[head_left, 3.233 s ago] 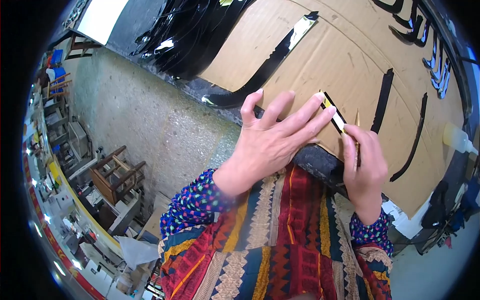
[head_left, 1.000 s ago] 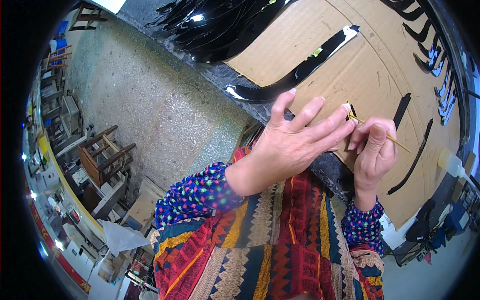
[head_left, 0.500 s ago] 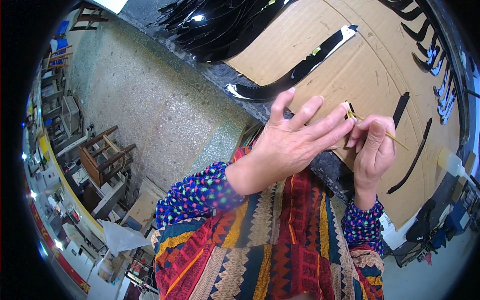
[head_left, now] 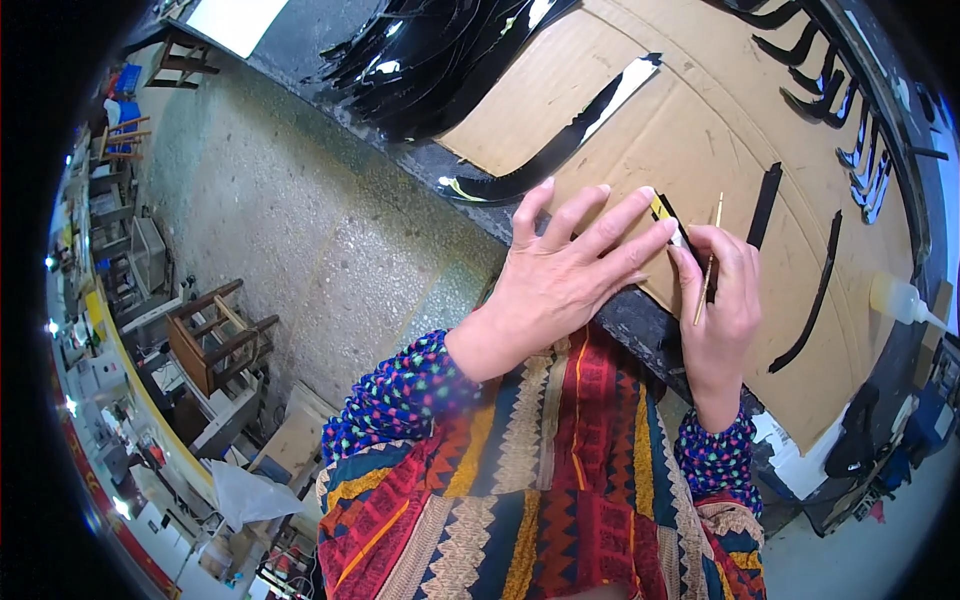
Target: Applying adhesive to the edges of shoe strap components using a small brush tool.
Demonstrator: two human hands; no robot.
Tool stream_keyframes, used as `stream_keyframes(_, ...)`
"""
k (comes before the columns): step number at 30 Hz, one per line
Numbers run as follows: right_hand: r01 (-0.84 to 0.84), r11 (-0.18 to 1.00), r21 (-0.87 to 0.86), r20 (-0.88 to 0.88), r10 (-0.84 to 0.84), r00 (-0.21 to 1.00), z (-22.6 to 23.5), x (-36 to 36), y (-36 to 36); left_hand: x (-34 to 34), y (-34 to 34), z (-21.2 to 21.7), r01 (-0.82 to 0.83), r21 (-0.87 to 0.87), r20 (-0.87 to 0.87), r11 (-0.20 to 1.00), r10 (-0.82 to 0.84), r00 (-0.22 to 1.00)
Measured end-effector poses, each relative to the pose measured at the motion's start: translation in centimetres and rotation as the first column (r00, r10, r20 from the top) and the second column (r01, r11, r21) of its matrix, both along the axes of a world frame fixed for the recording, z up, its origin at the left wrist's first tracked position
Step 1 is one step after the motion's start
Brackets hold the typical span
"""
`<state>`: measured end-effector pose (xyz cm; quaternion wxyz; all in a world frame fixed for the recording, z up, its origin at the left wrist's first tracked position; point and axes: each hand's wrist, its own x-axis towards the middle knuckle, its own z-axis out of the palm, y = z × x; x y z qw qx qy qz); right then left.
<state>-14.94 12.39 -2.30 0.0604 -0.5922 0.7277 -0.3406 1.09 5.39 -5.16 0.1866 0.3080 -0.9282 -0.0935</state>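
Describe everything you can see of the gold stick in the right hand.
The gold stick is thin and straight, with a slight shine; whether it is metal or another material, I cannot tell. The right hand grips it, fingers covering part of its middle. One end points away from the person, over the cardboard; the other shows by the thumb. Whether its far tip touches the cardboard is unclear.
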Motion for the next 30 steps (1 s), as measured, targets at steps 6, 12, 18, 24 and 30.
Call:
stream_keyframes(6, 0.048, 0.999, 0.024, 0.148, -0.051, 0.988, 0.2, -0.6, -0.1, 0.2, -0.2, 1.0, 0.01, 0.254, -0.238, 0.967, 0.053, 0.97)
stream_keyframes(12, 0.072, 0.997, 0.02, 0.81, -0.059, 0.583, 3.0, -0.9, -1.3, -1.2, -0.6, 2.9, 0.369, 0.876, -0.48, 0.311, 0.483, 0.732)
stream_keyframes(18, 0.032, 0.998, -0.047, 0.891, 0.027, 0.453, 5.0, 0.2, -3.9, -1.6, -2.5, 5.5, 0.552, 0.824, -0.501, 0.126, 0.616, 0.608)
stream_keyframes(24, 0.052, 0.995, -0.086, 0.815, 0.041, 0.577, 6.6, 1.4, -6.2, -0.6, -4.6, 6.8, 0.601, 0.791, -0.512, 0.119, 0.666, 0.542)
stream_keyframes(30, 0.214, 0.968, -0.134, 0.823, -0.011, 0.568, 7.2, 1.4, -6.4, 0.6, -5.3, 7.8, 0.553, 0.823, -0.455, 0.13, 0.733, 0.506)
